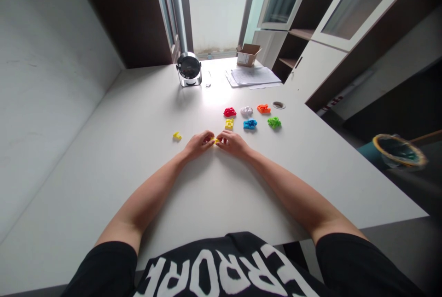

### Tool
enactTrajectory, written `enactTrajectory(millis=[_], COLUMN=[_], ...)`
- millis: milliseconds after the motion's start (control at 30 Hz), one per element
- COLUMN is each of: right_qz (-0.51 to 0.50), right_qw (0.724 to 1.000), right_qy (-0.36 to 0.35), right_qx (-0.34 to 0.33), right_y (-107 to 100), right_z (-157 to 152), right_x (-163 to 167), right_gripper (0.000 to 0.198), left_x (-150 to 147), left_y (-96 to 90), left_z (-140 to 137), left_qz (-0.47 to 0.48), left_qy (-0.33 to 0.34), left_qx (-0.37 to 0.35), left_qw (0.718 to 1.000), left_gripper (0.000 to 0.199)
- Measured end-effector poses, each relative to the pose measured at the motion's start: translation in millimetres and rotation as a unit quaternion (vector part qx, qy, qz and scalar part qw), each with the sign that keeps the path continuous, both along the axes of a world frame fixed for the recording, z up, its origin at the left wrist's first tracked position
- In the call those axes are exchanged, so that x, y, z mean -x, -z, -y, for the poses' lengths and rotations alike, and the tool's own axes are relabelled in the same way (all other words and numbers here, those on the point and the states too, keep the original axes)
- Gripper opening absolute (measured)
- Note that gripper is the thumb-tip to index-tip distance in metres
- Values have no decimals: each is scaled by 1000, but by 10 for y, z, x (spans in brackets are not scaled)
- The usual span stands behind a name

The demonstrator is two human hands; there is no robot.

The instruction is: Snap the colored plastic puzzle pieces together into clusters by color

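Observation:
My left hand and my right hand meet over the white table, fingers closed on a small yellow plastic piece. Most of that piece is hidden by the fingers. Just beyond my right hand lies a yellow block cluster. Off to the left of my left hand sits a single small yellow piece. Farther right are heaps of similar pieces: red, white, orange, blue and green.
At the back of the table stand a round black device on a metal stand, stacked papers and an open cardboard box. A cable hole is near the right edge. Beyond that edge is a bin.

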State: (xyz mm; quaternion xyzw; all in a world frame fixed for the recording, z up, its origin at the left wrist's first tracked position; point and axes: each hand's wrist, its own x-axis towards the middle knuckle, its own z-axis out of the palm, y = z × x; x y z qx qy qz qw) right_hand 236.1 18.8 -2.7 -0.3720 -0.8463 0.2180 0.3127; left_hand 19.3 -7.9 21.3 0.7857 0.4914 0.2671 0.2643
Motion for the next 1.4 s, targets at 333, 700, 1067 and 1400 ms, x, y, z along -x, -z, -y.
enactTrajectory(millis=[333,700,1067,1400], right_qz=[0,-5,-17,-4], right_qw=[1000,1000,1000,1000], right_qy=[3,-1,8,12], right_qx=[26,25,24,1], right_y=[0,-57,-64,90], right_z=[-38,-16,67,13], right_x=[-29,-59,-20,-7], right_gripper=[19,32,20,24], left_x=[-26,-34,-14,-1], left_y=[56,46,13,107], left_z=[-21,-25,-20,-41], left_qz=[-1,6,23,63], left_qy=[-8,9,16,23], left_qx=[-14,-7,9,2], left_qw=[1000,1000,1000,998], left_gripper=[27,23,30,27])
